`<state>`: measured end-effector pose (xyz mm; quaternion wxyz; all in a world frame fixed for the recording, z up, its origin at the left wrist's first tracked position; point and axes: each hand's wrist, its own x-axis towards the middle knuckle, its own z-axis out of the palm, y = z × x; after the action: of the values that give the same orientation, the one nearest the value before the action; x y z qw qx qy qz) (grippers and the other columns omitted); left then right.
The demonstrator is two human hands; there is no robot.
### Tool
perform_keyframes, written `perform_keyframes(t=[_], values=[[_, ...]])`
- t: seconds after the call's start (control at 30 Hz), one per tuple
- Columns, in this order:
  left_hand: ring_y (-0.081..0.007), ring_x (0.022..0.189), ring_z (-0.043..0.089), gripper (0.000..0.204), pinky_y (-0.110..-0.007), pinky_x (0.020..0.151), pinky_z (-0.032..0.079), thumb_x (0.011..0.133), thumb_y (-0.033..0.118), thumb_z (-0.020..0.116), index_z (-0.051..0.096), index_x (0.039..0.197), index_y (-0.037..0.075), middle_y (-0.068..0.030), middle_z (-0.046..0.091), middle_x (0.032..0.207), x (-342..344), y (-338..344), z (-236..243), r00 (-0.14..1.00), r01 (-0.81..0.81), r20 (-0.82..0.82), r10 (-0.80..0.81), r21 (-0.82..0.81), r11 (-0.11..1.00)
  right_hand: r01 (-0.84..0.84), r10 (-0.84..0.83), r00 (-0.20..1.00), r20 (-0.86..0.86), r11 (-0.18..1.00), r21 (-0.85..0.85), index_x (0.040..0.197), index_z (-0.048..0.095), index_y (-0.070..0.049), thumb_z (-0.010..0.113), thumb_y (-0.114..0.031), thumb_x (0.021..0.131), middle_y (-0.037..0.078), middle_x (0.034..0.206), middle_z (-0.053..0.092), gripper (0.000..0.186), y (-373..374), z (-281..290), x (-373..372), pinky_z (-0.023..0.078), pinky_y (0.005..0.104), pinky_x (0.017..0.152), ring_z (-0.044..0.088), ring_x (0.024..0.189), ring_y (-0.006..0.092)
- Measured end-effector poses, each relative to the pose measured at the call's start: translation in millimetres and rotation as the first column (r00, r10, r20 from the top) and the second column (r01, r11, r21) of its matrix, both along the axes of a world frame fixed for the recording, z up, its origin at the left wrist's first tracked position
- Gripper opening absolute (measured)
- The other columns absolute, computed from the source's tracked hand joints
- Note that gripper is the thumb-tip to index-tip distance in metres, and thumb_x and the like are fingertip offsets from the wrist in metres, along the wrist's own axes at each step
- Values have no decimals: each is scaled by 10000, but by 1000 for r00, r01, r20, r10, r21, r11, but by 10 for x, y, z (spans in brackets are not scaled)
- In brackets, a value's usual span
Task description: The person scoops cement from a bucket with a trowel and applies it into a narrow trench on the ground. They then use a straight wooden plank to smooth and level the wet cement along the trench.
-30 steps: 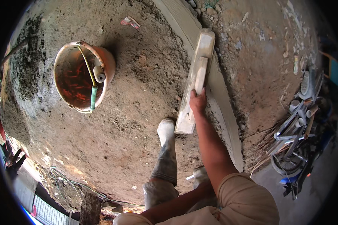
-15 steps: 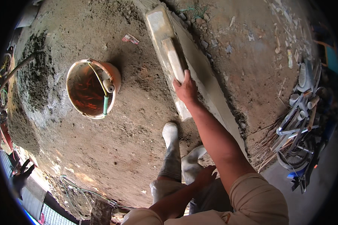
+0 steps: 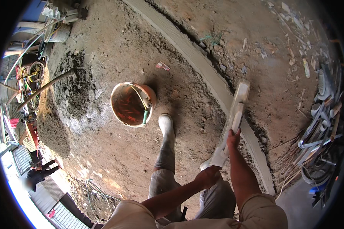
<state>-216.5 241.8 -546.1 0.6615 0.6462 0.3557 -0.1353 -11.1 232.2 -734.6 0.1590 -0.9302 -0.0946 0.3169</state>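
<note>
A long pale plastering float (image 3: 226, 142) is tilted across a raised strip of smooth wet mortar (image 3: 195, 61). My right hand (image 3: 234, 139) is closed round the raised handle on the float's back. At the float's near end, my left hand (image 3: 209, 177) is closed with its fingers against the end; the fingertips are partly hidden. To the left, an orange bucket (image 3: 152, 94) with a mortar-crusted rim stands on the dirt, a green grip (image 3: 145, 116) lying over its opening.
My boot (image 3: 165, 124) stands right of the bucket. Pipes and scrap (image 3: 325, 122) are heaped at the right edge. A pole (image 3: 46, 89) reaches over a dark sand heap (image 3: 74, 76) on the left. Another person (image 3: 38, 174) is at the lower left.
The float has come off the far part of the strip, toward me and to the right, with my right hand on it. My left hand has moved up to its near end. The view has shifted.
</note>
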Motion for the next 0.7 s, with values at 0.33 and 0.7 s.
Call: perform_keyframes(t=[0.33, 0.7], values=[[-372, 1132, 547, 535, -483, 921, 489, 896, 351, 582, 467, 1349, 92, -200, 555, 1215, -547, 764, -481, 891, 406, -81, -446, -298, 864, -1, -15, 994, 105, 988, 153, 1296, 428, 5, 606, -347, 861, 325, 1093, 606, 587, 1294, -1312, -578, 489, 512, 851, 602, 1008, 483], [-374, 968, 644, 401, -470, 793, 516, 876, 336, 580, 610, 1120, 20, -227, 655, 1052, -601, 1767, -211, 989, 66, 147, 3, -464, 883, -303, 250, 917, 309, 943, 135, 1366, 390, -5, 565, -384, 864, 310, 1160, 597, 653, 4383, -1568, -1002, 488, 509, 897, 594, 1046, 476]])
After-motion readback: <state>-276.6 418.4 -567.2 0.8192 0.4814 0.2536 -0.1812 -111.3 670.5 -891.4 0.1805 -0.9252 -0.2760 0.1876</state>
